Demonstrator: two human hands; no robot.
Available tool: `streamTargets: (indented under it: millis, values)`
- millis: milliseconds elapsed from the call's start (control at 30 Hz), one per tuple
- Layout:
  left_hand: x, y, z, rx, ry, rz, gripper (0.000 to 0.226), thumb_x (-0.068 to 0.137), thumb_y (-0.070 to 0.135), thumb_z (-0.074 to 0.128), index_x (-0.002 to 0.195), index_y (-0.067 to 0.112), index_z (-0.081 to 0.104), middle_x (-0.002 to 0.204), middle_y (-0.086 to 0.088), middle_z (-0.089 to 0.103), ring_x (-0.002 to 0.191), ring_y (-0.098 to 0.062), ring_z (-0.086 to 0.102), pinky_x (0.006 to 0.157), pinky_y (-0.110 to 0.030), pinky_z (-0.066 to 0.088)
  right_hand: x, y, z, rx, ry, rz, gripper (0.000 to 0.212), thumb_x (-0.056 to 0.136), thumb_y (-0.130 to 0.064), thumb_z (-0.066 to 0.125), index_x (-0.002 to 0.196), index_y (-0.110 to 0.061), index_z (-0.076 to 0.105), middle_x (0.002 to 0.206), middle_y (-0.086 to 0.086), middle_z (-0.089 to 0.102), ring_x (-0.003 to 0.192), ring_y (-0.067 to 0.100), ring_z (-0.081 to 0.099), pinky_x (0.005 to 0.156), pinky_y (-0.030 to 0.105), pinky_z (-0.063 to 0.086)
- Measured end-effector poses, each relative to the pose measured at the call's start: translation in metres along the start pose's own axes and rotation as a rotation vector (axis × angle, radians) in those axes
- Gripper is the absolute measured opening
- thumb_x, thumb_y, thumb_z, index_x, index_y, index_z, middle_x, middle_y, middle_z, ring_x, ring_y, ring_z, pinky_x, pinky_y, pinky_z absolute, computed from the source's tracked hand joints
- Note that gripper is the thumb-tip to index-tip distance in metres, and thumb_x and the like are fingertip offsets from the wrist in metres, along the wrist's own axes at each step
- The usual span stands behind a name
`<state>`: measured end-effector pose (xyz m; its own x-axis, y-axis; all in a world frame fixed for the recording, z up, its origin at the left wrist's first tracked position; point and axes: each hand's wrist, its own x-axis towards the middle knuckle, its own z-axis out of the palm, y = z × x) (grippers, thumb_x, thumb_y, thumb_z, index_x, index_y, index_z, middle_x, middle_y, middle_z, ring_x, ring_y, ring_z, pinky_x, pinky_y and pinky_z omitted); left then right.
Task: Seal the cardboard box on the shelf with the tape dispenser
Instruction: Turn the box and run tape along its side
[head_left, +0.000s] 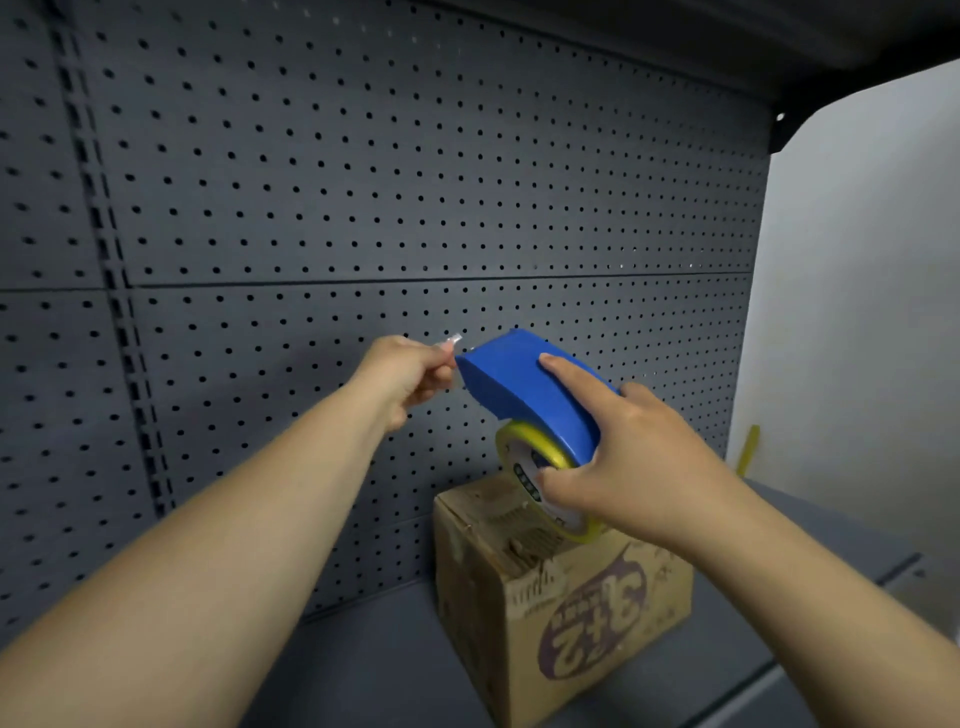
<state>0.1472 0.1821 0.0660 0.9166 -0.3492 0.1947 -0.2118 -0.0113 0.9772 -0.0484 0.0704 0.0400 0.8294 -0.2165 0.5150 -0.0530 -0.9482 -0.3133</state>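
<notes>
A blue tape dispenser with a yellow-rimmed roll of tape is held up in the air by my right hand, fingers wrapped over its top and under the roll. My left hand pinches the clear tape end at the dispenser's front tip, just left of it. Below the dispenser sits a brown cardboard box with purple print, on the grey shelf. The box's top is partly hidden by my right hand and the roll.
A dark grey pegboard wall backs the shelf. A white wall stands to the right, with a yellow strip near its foot. The shelf's front edge runs to the right of the box.
</notes>
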Motion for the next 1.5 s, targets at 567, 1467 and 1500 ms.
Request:
streamTargets:
  millis: [567,1467,1500]
  values:
    - [0.0,-0.079,-0.019,0.116,0.034,-0.098,0.022,0.089,0.015,0.058,0.069,0.007,0.056,0.063,-0.005,0.056,0.057,-0.015,0.054,0.075,-0.03,0.039,-0.05,-0.013,-0.011,-0.093,-0.23,0.081,0.085,0.057,-0.067,0.054,0.131,-0.065,0.013,0.096,-0.011,0.047,0.086,0.007,0.051,0.072,0.019,0.039]
    - [0.004,-0.151,0.005,0.5,-0.055,-0.119,0.061,0.092,0.039,0.048,0.14,0.004,0.035,0.143,-0.018,0.041,0.127,-0.035,0.044,0.095,-0.04,0.04,-0.076,-0.041,0.027,-0.346,-0.308,0.253,0.084,0.069,-0.072,0.049,0.136,-0.059,0.0,0.09,-0.01,0.036,0.081,0.011,0.042,0.071,0.018,0.034]
    - [-0.003,-0.151,0.002,0.562,0.001,0.052,0.059,0.092,0.037,0.048,0.14,0.007,0.035,0.143,-0.016,0.039,0.128,-0.033,0.043,0.099,-0.04,0.039,-0.076,-0.04,0.026,-0.347,-0.313,0.251,0.083,0.069,-0.072,0.048,0.136,-0.059,0.0,0.09,-0.01,0.036,0.082,0.011,0.043,0.068,0.018,0.033]
